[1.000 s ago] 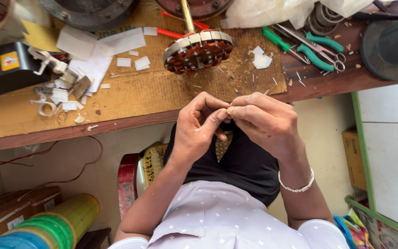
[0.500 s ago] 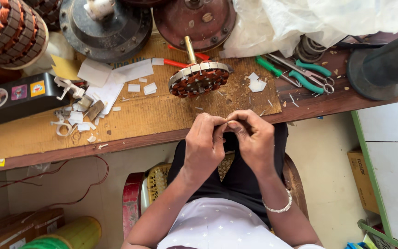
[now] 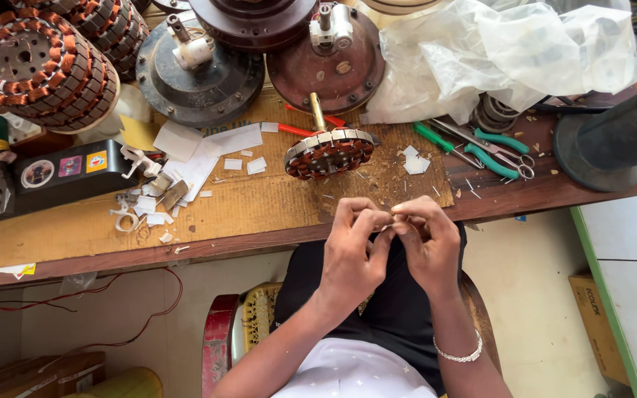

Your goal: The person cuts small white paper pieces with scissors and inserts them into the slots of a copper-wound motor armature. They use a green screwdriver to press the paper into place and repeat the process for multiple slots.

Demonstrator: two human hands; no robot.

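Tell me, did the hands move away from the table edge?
No. The left hand and right hand stay pinched together at the bench's front edge, below the small copper-wound stator, as before.

Copper-orange coils on grey stator; green-handled pliers; black box with coloured stickers; white paper scraps; tan, speckled mat.

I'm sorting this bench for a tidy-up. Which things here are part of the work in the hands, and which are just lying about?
In hand:
left hand and right hand, fingertips pinched together on a small pale piece, too small to identify
wound stator, nearest on the bench

Lying about:
green-handled pliers
scissors
paper scraps
plastic bag
motor housings
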